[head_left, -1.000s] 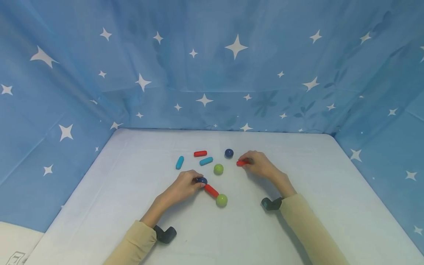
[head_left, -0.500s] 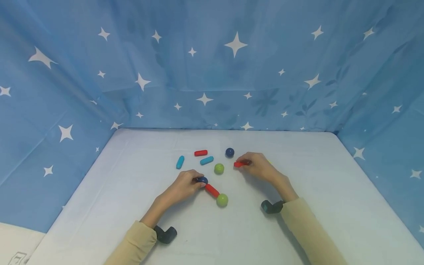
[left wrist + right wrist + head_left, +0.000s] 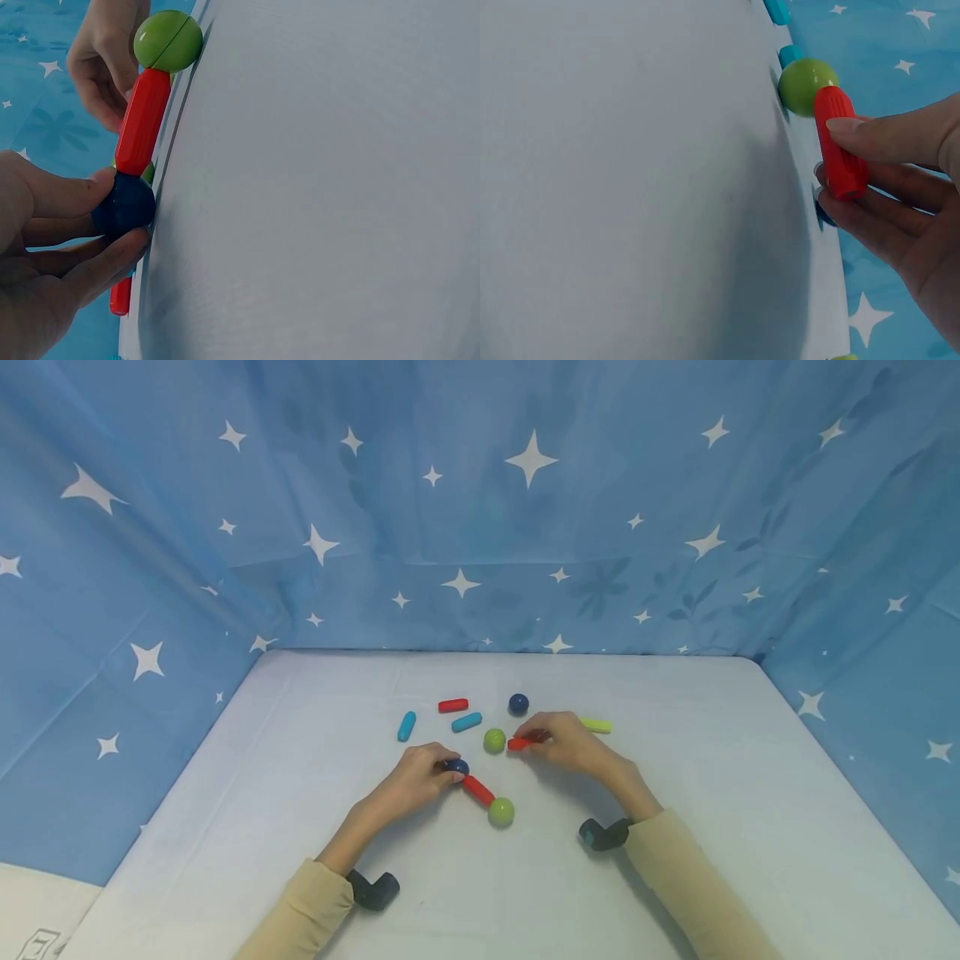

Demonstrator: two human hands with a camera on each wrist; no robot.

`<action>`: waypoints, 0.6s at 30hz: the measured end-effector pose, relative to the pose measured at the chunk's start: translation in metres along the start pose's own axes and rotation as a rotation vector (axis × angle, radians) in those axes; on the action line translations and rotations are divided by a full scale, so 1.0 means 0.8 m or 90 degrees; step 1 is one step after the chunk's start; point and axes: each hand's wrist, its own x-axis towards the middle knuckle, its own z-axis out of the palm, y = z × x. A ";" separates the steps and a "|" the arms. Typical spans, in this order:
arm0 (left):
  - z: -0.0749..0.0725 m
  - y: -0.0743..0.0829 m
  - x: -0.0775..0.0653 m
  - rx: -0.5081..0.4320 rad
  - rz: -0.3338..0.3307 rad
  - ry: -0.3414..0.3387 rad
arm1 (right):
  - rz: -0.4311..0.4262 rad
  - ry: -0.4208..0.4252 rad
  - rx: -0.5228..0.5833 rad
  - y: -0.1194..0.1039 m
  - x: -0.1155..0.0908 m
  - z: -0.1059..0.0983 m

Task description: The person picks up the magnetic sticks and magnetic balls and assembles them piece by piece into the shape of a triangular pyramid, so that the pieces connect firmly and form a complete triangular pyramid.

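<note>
With thumb and fingers, my left hand (image 3: 411, 783) pinches a dark blue ball (image 3: 126, 208). A red rod (image 3: 142, 124) runs from that ball to a green ball (image 3: 169, 40), the three joined in a line low over the table. My right hand (image 3: 567, 743) grips a second red rod (image 3: 841, 142) between thumb and fingers. This rod's free end points at a loose green ball (image 3: 494, 741); whether they touch I cannot tell. The right fingers hide part of the rod in the head view.
Behind the hands lie another dark blue ball (image 3: 518, 703), a red rod (image 3: 453, 705) and two light blue rods, one slanted (image 3: 467, 722) and one steeper (image 3: 407, 727). A yellow-green rod (image 3: 597, 725) lies beyond the right wrist. Starry blue curtains (image 3: 480, 527) surround the white table (image 3: 315, 693).
My right hand has moved left and toward me with its red rod, nearing the loose green ball. The yellow-green rod has come into sight behind it. My left hand stays put.
</note>
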 end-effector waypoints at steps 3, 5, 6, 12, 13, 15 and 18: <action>0.000 0.000 -0.001 -0.003 -0.003 0.001 | -0.016 -0.004 0.002 -0.006 0.000 0.003; 0.001 0.000 -0.001 -0.005 0.000 -0.001 | -0.026 -0.008 0.003 -0.009 0.001 0.005; 0.001 0.001 -0.001 -0.006 0.003 -0.001 | -0.030 -0.010 0.004 -0.011 0.001 0.006; 0.003 0.002 -0.001 -0.011 0.019 -0.013 | -0.058 -0.027 0.007 -0.020 -0.001 0.011; 0.003 0.002 -0.001 -0.011 0.020 -0.014 | -0.062 -0.029 0.005 -0.021 -0.001 0.012; 0.003 0.002 -0.001 -0.011 0.019 -0.016 | -0.067 -0.034 0.005 -0.024 -0.002 0.013; 0.002 0.003 -0.002 -0.011 0.022 -0.018 | -0.078 -0.038 -0.004 -0.028 -0.002 0.016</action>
